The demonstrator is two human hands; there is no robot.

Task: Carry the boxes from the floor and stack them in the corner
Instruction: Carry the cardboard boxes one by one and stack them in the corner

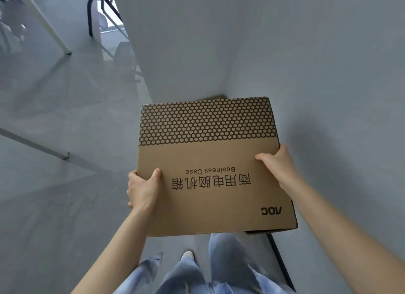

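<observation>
Walls (306, 41) in pale grey fill the upper right and are seen to meet in a corner behind the box; grey floor (54, 118) is spread across the left, with white table legs (43, 22) and a dark chair (96, 11) at the top left.

Held up in front of the body, near the corner, is the box (210, 166); it is of plain brown cardboard, broad and flat-faced, with its large face turned to the camera; a band of black honeycomb print is carried across its far part; below that, "Business Case", a line of Chinese characters and the mark "AOC" are printed in black, all read upside down from this view; its near right corner is slightly dented, and a dark flap edge is shown beneath it; a sliver of brown is glimpsed beyond its far edge, though what it belongs to cannot be told.

Pale blue trousers (223, 263) and a light shoe tip (188, 254) are seen below the box.

The left edge is gripped by the left hand (142, 189), thumb laid on the face and fingers wrapped behind; the right edge is gripped by the right hand (277, 164) in like manner, further from the body.
</observation>
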